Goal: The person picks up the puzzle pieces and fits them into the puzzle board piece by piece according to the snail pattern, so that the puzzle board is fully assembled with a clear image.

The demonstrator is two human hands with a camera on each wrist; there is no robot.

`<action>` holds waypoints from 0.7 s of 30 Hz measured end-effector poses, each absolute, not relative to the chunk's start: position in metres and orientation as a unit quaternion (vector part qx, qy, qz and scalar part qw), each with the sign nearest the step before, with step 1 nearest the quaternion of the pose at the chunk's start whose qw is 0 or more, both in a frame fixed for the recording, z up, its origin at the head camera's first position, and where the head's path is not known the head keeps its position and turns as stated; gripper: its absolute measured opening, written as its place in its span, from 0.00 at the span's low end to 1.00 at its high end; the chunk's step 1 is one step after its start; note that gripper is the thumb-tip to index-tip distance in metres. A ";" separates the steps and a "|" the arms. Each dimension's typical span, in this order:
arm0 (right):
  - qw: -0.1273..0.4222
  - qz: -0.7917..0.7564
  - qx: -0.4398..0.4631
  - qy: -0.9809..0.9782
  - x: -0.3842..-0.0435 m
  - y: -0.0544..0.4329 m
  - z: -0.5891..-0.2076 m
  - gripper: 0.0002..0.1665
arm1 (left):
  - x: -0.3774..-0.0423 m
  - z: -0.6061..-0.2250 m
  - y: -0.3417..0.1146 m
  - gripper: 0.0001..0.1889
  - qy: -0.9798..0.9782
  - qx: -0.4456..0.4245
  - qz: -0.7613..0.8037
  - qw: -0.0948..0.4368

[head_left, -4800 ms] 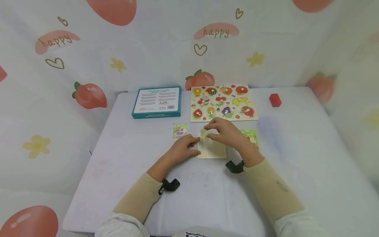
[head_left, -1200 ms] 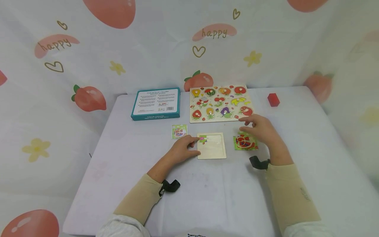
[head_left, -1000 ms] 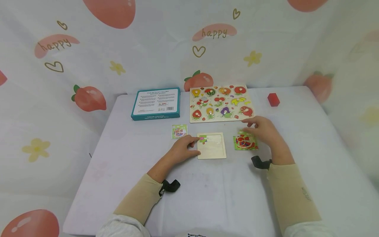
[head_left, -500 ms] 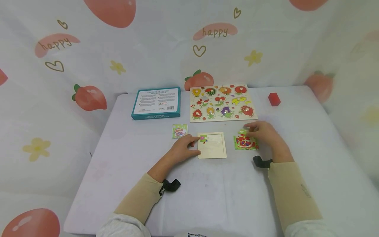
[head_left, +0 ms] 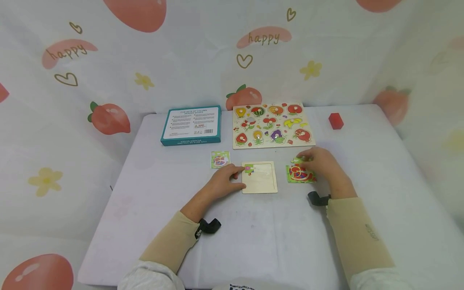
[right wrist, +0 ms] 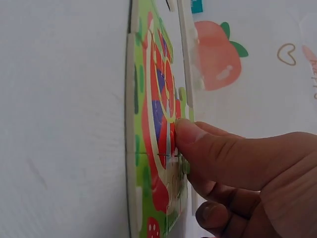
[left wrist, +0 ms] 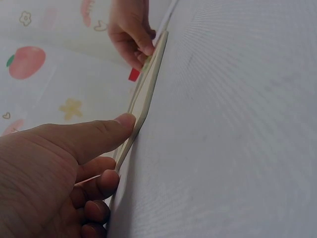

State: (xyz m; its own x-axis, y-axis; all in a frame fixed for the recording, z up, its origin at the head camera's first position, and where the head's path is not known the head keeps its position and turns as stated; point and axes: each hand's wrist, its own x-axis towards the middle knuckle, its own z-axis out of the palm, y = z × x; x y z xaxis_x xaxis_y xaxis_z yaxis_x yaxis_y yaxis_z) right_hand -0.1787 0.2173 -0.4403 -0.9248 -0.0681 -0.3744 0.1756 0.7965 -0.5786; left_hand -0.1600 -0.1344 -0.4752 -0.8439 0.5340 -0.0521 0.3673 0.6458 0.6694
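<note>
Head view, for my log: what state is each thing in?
Pale square wooden tray: mostly bare, far left corner filled
Red, green puzzle pieces: partly joined, face up
Teal rectangular box: closed
Beige wooden fruit board: face up
Green square card: face up
Red faceted block: unheld
Left hand: touching tray edge
Right hand: pinching a piece

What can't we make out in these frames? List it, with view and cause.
- Head: fine print on the flat teal-and-white cardboard box, too small to read.
- Head: lower right corner of the small square green-bordered picture card, behind the left hand.
- Head: upper right part of the red-and-green jigsaw, under the right hand.
- Left wrist: face of the pale square wooden tray, seen nearly edge-on.
- Right wrist: jigsaw's lower end, cut off by the bottom edge.
</note>
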 end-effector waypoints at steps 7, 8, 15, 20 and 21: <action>0.174 -0.307 0.021 0.935 -0.177 0.215 -0.439 0.25 | -0.159 -0.474 -0.134 0.30 0.898 0.252 0.339 0.123; 0.175 -0.307 0.021 0.935 -0.177 0.214 -0.439 0.25 | -0.159 -0.474 -0.134 0.30 0.898 0.252 0.339 0.123; 0.183 -0.307 0.014 0.934 -0.178 0.216 -0.439 0.26 | -0.159 -0.473 -0.133 0.30 0.901 0.247 0.333 0.128; 0.184 -0.305 0.008 0.935 -0.178 0.218 -0.439 0.26 | -0.159 -0.474 -0.134 0.30 0.901 0.252 0.331 0.123; 0.184 -0.304 0.007 0.935 -0.178 0.219 -0.439 0.26 | -0.160 -0.474 -0.134 0.30 0.901 0.253 0.331 0.122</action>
State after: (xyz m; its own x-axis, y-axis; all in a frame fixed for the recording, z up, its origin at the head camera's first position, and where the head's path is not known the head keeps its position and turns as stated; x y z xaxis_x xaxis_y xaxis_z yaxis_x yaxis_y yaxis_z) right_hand -0.1784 0.2187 -0.4389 -0.9325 -0.0985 -0.3474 0.1244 0.8156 -0.5651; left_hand -0.1595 -0.1341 -0.4738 -0.8427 0.5359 -0.0528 0.3744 0.6536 0.6577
